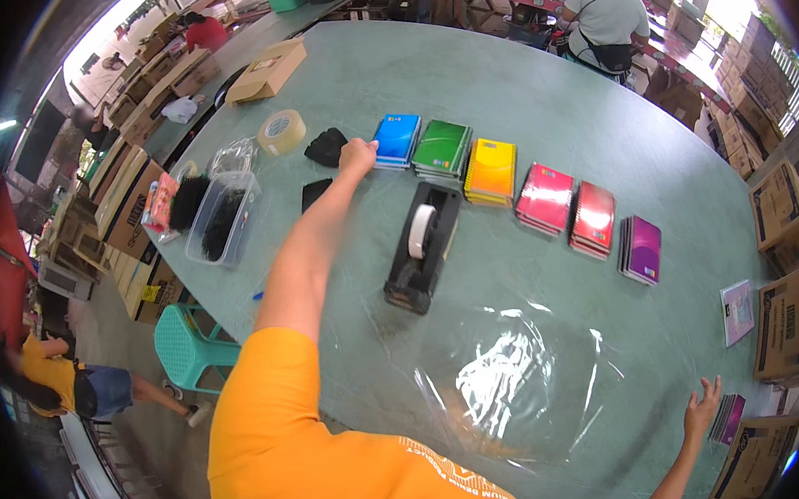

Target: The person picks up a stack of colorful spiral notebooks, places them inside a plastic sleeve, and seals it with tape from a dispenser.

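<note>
My left hand reaches across the table, its fingers closed at the left edge of a stack of blue notebooks. To the right, a bent row continues with green notebooks, yellow notebooks, pink-red notebooks, red notebooks and purple notebooks, all spiral-bound. My right hand is held out at the far right, fingers spread and holding nothing. Closest to it is another stack of purple notebooks by the cartons. Clear plastic film lies before me.
A black tape dispenser stands mid-table. Left of it are a wide tape roll, black cloth pieces and a clear tub with black contents. Cardboard cartons line the right edge. A green stool and people are around the table.
</note>
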Demonstrator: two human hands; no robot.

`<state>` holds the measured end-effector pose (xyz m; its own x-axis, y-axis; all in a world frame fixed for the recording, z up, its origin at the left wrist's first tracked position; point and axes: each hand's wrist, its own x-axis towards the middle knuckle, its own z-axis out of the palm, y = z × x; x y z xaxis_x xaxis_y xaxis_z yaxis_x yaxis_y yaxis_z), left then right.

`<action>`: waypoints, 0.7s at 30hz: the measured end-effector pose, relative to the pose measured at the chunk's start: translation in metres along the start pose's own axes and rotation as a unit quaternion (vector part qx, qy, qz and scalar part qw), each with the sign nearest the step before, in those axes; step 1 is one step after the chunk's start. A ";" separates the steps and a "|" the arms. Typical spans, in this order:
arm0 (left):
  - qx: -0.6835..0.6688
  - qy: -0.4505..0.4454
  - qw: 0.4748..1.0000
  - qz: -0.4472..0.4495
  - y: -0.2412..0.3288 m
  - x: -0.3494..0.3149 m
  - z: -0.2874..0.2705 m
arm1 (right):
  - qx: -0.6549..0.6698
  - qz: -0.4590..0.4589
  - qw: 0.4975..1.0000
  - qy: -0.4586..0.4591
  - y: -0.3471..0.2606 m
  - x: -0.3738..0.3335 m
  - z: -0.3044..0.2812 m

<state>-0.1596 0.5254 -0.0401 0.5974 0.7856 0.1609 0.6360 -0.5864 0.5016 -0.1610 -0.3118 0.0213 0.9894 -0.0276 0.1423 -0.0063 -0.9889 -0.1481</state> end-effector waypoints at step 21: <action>0.009 -0.063 0.844 0.533 0.045 -0.018 0.031 | 0.717 0.144 0.586 -0.349 -0.499 0.094 0.111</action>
<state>-0.1269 0.4786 -0.0474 0.8813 -0.2173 0.4196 -0.2893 -0.9502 0.1157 -0.0489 0.1955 -0.0003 0.7981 0.3984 -0.4520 -0.5553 0.1951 -0.8085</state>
